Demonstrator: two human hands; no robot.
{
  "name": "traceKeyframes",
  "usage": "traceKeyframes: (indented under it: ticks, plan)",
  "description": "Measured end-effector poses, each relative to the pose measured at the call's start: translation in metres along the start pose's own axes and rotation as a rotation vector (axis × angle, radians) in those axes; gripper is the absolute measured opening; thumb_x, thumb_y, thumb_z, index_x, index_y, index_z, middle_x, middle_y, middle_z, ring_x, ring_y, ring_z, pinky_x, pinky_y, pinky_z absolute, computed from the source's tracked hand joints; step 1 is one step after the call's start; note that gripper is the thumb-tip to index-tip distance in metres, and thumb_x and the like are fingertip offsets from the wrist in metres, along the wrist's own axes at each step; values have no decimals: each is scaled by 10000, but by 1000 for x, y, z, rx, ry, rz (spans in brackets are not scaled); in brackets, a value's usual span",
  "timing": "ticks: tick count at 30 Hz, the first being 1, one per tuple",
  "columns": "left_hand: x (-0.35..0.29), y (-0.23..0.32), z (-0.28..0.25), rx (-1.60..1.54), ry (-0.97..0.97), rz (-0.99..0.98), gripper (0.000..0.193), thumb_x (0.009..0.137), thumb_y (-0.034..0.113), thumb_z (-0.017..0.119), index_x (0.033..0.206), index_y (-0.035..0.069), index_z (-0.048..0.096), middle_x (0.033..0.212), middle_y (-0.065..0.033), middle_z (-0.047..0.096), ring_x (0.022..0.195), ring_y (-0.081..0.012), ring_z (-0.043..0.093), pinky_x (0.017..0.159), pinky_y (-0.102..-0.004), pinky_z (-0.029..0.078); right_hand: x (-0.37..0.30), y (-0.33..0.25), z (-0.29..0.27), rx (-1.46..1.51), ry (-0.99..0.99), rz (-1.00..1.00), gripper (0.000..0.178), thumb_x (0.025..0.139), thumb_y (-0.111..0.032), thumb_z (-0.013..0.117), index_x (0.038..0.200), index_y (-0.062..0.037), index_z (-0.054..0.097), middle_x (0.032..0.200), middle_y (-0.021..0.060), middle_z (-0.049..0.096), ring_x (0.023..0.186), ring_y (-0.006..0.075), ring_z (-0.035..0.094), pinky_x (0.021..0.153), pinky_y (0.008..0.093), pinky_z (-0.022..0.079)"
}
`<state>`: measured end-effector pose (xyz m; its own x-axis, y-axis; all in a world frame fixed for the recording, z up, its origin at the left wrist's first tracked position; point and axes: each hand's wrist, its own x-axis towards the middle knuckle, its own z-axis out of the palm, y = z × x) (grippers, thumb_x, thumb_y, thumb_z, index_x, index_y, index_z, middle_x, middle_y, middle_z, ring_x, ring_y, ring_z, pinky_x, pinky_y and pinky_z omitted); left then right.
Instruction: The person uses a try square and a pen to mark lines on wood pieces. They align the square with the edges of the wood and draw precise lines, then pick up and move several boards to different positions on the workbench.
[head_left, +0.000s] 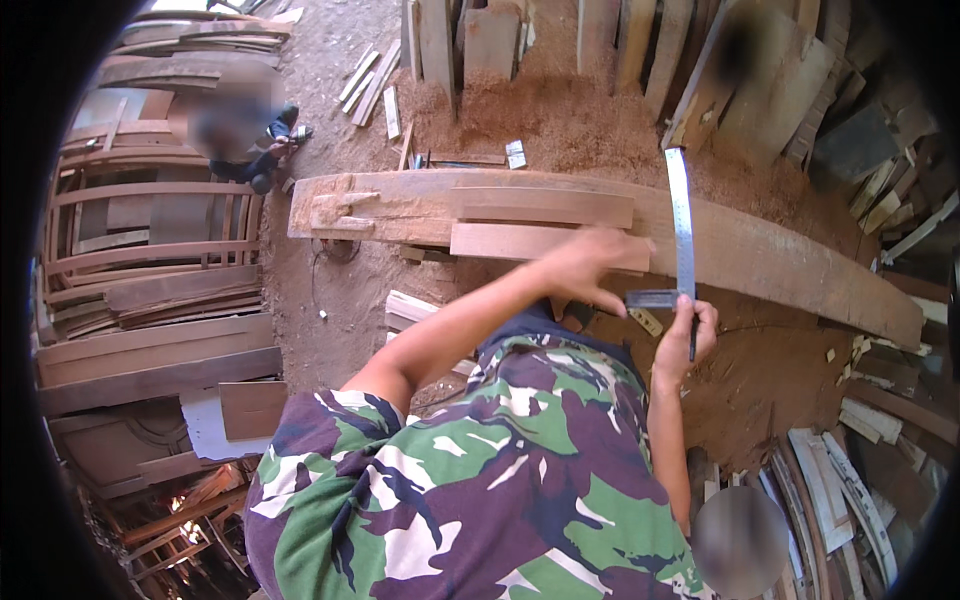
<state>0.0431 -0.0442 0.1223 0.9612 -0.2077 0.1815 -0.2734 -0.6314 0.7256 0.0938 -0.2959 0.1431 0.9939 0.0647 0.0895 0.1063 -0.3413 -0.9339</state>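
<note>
My right hand [692,330] is closed around a try square [682,230], near the corner where the dark stock meets the long metal blade. The blade points away from me across a thick wooden beam [790,255]. A thin dark stick-like thing [693,346] shows at the same hand; its kind is unclear. My left hand [597,262] reaches over the nearer of two short boards [500,241], thumb apart and fingers stretched, slightly blurred. Whether it touches the board is hard to see. The farther short board [540,206] lies parallel on the beam.
Planks [435,50] stand upright along the far side, above sawdust [540,110]. Wooden frames and stacked boards [150,350] line the left. Another person [235,130] sits at the far left. Scrap strips [830,490] lie at the lower right. A small white box [515,154] rests beyond the beam.
</note>
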Motion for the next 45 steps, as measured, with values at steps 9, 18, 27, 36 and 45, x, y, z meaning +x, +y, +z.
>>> traceKeyframes:
  ticks: [9,18,27,36,45]
  plan:
    - [-56,-211,-48,559,-261,-624,978,887,752,782,1686,266,496,1687,-166,486,1559,-444,445,1308,-604,350,7,23,-28,-24,53,85,276,1098,-170,707,867,-39,630,899,-11,603,858,109,537,826,312,463]
    - [-62,-155,-81,526,30,-436,765,746,424,945,1416,139,707,1345,-155,655,1305,-393,620,1090,-486,549,-7,47,-53,38,56,296,186,1096,-201,706,1000,-42,720,991,12,678,945,123,616,882,325,514]
    - [-112,-110,-13,382,-10,-346,952,714,580,940,1508,127,671,1304,-179,597,1295,-387,554,1080,-544,503,-25,85,-22,275,-261,536,286,1134,-293,663,1136,-10,700,1062,71,684,1014,184,647,949,367,510]
    - [-92,-88,-24,254,68,-416,1035,841,606,854,1686,142,477,1489,-281,588,1436,-481,521,1244,-561,411,-41,87,51,580,-408,861,226,1130,-185,692,1227,19,710,1177,121,762,1069,253,768,1038,401,588]
    - [-63,-75,2,296,-155,-169,1015,782,582,892,1691,437,466,1772,-63,413,1612,-383,385,1356,-615,280,-45,60,108,615,-378,951,213,1138,-237,697,1014,-66,719,1023,53,785,938,152,732,937,312,555]
